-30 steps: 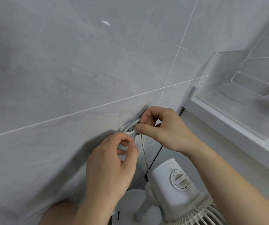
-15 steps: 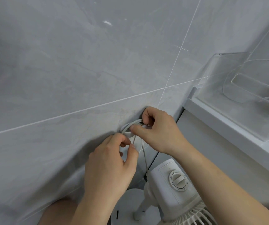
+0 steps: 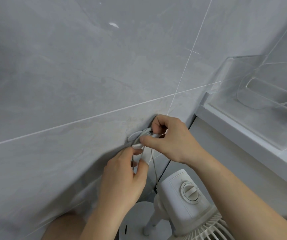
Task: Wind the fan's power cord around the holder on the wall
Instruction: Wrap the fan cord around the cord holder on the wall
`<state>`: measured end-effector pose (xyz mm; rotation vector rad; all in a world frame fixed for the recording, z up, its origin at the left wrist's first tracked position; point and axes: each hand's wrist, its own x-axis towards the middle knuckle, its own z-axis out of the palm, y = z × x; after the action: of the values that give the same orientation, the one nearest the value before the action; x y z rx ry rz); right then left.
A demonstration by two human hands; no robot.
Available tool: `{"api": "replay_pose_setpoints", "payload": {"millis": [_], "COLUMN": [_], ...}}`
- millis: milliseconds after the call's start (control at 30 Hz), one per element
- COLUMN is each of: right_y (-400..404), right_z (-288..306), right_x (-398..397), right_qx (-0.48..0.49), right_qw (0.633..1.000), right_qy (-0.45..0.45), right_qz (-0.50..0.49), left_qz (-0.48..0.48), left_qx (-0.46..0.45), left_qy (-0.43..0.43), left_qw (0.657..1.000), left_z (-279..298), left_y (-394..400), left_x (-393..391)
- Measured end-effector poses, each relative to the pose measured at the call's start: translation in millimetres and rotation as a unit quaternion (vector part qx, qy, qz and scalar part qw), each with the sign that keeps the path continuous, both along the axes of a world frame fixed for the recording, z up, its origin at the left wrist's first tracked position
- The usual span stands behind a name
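At frame centre, the right hand (image 3: 168,141) pinches the white power cord (image 3: 145,132) against the wall holder (image 3: 132,137); just below, the left hand (image 3: 122,179) grips a hanging strand.

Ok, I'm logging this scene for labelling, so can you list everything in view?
power cord: one, white, looped at the holder, hanging toward the fan
holder: one, white, on the wall
fan: one, white, bottom right, dial on top
clear rack: one, transparent, right wall above the ledge
ledge: one, white, right
wall: grey tiles
left hand: pinching cord below the holder
right hand: gripping cord at the holder
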<state>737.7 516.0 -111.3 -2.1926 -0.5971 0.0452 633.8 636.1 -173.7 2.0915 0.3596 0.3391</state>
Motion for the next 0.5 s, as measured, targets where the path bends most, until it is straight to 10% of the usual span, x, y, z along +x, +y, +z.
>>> {"api": "replay_pose_setpoints", "payload": {"millis": [500], "right_y": [-12], "right_z": [18], "right_x": [5], "right_qx": [0.118], "right_qw": [0.982], "right_qy": [0.150], "right_qz": [-0.004], "left_qz": [-0.139], "left_qx": [-0.188], "left_qy": [0.003], "left_qw": [0.972], "left_z": [-22], "left_y": [-3], "left_x": [19]}}
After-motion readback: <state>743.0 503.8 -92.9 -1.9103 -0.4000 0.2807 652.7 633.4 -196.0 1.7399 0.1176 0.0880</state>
